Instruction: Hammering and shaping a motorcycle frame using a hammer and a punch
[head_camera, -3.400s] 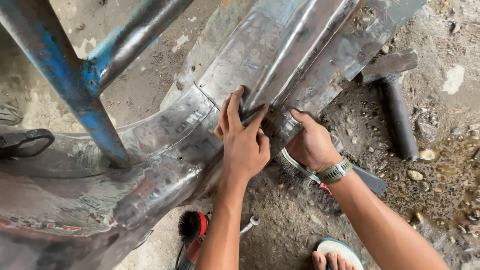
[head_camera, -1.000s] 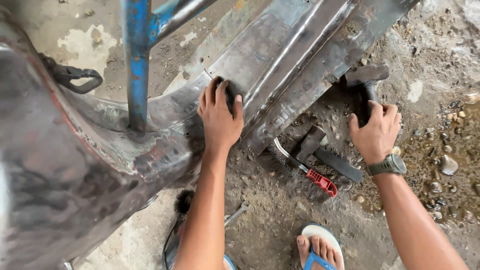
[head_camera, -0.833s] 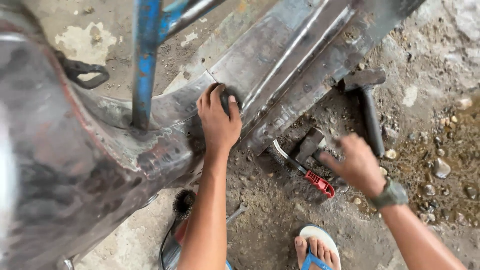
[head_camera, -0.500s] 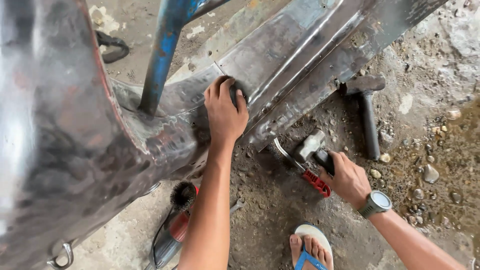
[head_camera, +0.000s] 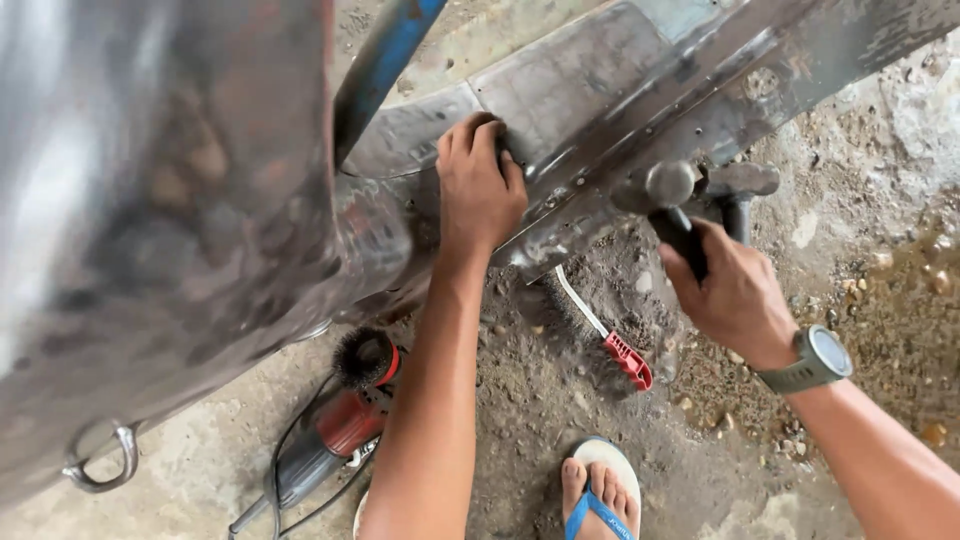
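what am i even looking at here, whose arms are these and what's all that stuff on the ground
This is a single view from a camera worn on a person's head, looking down at their own two bare arms. The left hand presses flat on a big curved sheet-metal body held by a blue bar. The right hand, with a wristwatch, grips the dark handle of a hammer whose head is against the metal's lower edge. On the dirt floor lie a wire brush with a red handle and a power grinder with a wire wheel. The person's foot in a blue sandal shows below.
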